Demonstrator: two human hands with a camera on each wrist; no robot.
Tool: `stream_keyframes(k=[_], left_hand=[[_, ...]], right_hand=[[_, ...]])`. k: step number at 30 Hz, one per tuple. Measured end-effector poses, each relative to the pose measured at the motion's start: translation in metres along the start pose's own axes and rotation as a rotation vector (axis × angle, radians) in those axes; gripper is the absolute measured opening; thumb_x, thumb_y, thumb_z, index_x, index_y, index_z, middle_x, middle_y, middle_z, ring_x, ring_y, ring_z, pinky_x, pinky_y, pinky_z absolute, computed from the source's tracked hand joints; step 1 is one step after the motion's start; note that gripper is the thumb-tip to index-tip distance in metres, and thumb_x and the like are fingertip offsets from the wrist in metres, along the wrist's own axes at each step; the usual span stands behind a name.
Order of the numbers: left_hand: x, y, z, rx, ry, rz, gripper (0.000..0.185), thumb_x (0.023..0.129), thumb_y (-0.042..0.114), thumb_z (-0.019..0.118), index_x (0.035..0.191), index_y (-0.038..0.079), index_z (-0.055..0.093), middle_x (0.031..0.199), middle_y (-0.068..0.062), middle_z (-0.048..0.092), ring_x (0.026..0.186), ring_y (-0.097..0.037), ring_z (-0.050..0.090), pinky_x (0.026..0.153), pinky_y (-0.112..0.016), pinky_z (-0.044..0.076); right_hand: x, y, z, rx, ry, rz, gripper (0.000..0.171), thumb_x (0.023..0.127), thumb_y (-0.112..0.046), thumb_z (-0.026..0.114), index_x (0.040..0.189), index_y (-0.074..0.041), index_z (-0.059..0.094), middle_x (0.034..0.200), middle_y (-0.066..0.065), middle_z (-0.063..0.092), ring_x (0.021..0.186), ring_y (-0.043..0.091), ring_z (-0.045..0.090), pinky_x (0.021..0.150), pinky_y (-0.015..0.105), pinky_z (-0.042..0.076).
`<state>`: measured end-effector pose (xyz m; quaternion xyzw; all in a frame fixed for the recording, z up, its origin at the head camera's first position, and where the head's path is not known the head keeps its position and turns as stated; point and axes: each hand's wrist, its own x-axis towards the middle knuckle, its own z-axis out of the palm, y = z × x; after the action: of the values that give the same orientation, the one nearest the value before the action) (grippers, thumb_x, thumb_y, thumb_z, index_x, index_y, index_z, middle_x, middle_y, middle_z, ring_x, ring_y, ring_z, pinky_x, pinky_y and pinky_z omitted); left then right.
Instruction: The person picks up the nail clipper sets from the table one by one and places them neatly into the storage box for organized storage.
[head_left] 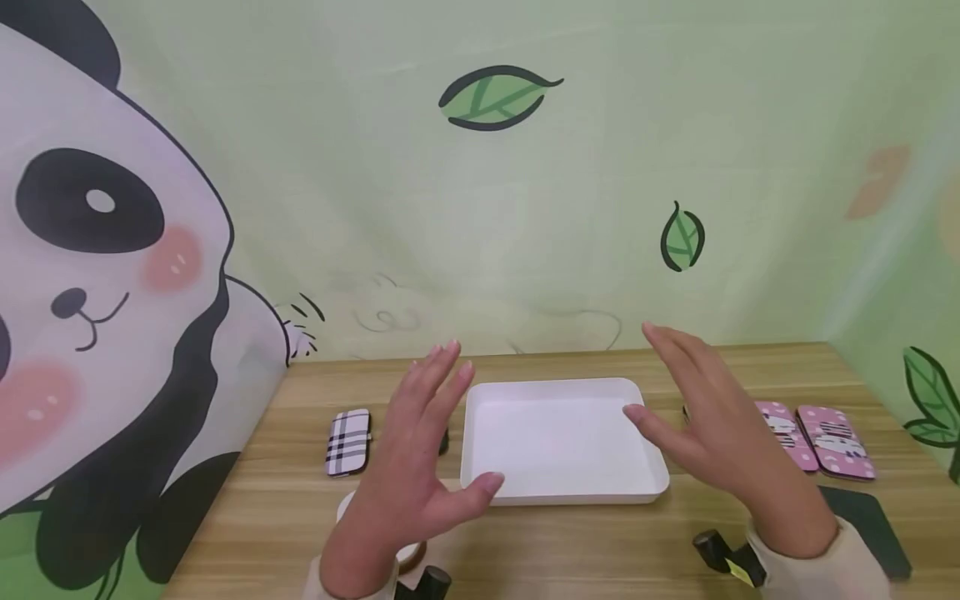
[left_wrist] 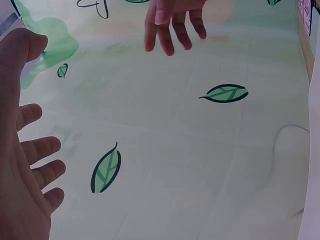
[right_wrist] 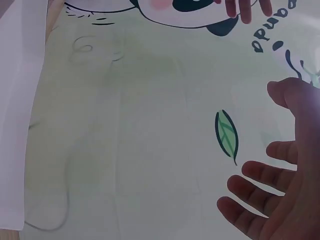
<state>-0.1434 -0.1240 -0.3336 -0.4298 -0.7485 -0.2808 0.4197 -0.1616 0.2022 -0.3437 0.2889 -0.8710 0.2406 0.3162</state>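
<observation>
A shallow white tray [head_left: 562, 442] lies in the middle of the wooden table. My left hand [head_left: 416, 458] is raised by its left side, fingers spread and thumb out over the near left corner. On the opposite side my right hand [head_left: 708, 421] is also up, with its thumb pointing in across the tray's right edge. Both hands hold nothing. In the left wrist view the left palm [left_wrist: 20, 175] and loosely bent fingers face the wall; the right wrist view shows the right fingers [right_wrist: 260, 190] similarly relaxed.
A black-and-white plaid case [head_left: 348, 443] lies left of the tray. Two pink patterned panels [head_left: 836, 442] sit at the right, partly behind my right arm. Nearer is a dark green flat piece [head_left: 866, 525]. A whitish rounded thing [head_left: 408, 552] is mostly hidden under my left wrist.
</observation>
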Motion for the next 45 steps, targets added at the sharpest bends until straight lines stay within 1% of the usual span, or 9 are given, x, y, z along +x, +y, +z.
stream_keyframes(k=[4,10,17,20,25,30,36,43,45], left_hand=[[0.000,0.000,0.000,0.001,-0.003,-0.002,0.077,0.095,0.055,0.052,0.146,-0.002,0.044,0.156,-0.019,0.039,0.141,-0.040,0.039,0.117,-0.053,0.026],[-0.001,0.001,0.000,-0.005,-0.008,0.001,0.078,0.095,0.055,0.052,0.147,-0.002,0.043,0.157,-0.019,0.038,0.142,-0.038,0.039,0.120,-0.049,0.023],[0.002,0.000,0.003,0.007,-0.016,0.010,0.077,0.095,0.055,0.050,0.147,-0.002,0.043,0.156,-0.021,0.038,0.140,-0.038,0.040,0.119,-0.051,0.024],[0.001,-0.001,0.003,0.009,-0.024,0.000,0.077,0.095,0.055,0.050,0.147,-0.002,0.043,0.156,-0.020,0.038,0.141,-0.038,0.040,0.120,-0.050,0.023],[0.001,-0.001,0.003,0.009,-0.025,-0.003,0.078,0.095,0.055,0.050,0.147,-0.002,0.042,0.156,-0.021,0.038,0.141,-0.038,0.039,0.120,-0.051,0.024],[0.000,-0.001,0.003,0.010,-0.023,-0.004,0.078,0.095,0.055,0.050,0.146,-0.003,0.043,0.156,-0.021,0.038,0.141,-0.038,0.040,0.120,-0.050,0.024],[-0.001,-0.002,0.002,0.003,-0.025,-0.014,0.078,0.095,0.055,0.050,0.147,-0.002,0.042,0.157,-0.020,0.037,0.142,-0.037,0.039,0.120,-0.050,0.023],[-0.002,-0.001,0.002,-0.001,-0.023,-0.015,0.078,0.095,0.055,0.051,0.148,-0.002,0.042,0.157,-0.020,0.037,0.141,-0.037,0.039,0.120,-0.050,0.023],[-0.002,-0.001,0.002,-0.001,-0.022,-0.014,0.078,0.095,0.055,0.051,0.147,-0.003,0.042,0.157,-0.020,0.037,0.141,-0.037,0.039,0.120,-0.049,0.023]], right_hand=[[0.001,0.005,0.005,-0.003,-0.012,0.024,0.085,0.083,-0.024,0.075,0.156,-0.012,0.035,0.142,0.020,0.049,0.123,0.035,0.051,0.097,0.056,0.043],[-0.001,0.013,0.013,-0.014,-0.058,0.075,0.083,0.086,-0.025,0.073,0.157,-0.013,0.033,0.144,0.021,0.048,0.127,0.040,0.048,0.099,0.062,0.042],[0.001,0.021,0.017,-0.063,-0.122,0.151,0.079,0.091,-0.032,0.069,0.157,-0.011,0.031,0.124,0.019,0.054,0.109,0.035,0.053,0.086,0.056,0.048],[0.002,0.023,0.019,-0.079,-0.165,0.185,0.078,0.094,-0.036,0.067,0.158,-0.011,0.029,0.121,0.018,0.054,0.106,0.033,0.053,0.083,0.055,0.049],[0.002,0.029,0.024,-0.087,-0.236,0.246,0.078,0.097,-0.043,0.061,0.159,-0.013,0.025,0.123,0.018,0.054,0.106,0.034,0.053,0.082,0.056,0.050],[0.001,0.035,0.029,-0.092,-0.271,0.266,0.078,0.097,-0.045,0.060,0.159,-0.012,0.026,0.124,0.018,0.054,0.106,0.034,0.054,0.083,0.056,0.050],[-0.001,0.044,0.036,-0.078,-0.327,0.302,0.079,0.098,-0.049,0.057,0.159,-0.010,0.025,0.127,0.020,0.053,0.110,0.035,0.055,0.089,0.058,0.049],[-0.005,0.050,0.043,-0.073,-0.509,0.412,0.092,0.094,-0.063,0.053,0.161,-0.011,0.016,0.149,0.030,0.039,0.132,0.051,0.044,0.099,0.068,0.041],[-0.007,0.050,0.046,-0.078,-0.534,0.424,0.094,0.094,-0.064,0.053,0.161,-0.010,0.015,0.150,0.032,0.037,0.132,0.053,0.043,0.098,0.069,0.041]])
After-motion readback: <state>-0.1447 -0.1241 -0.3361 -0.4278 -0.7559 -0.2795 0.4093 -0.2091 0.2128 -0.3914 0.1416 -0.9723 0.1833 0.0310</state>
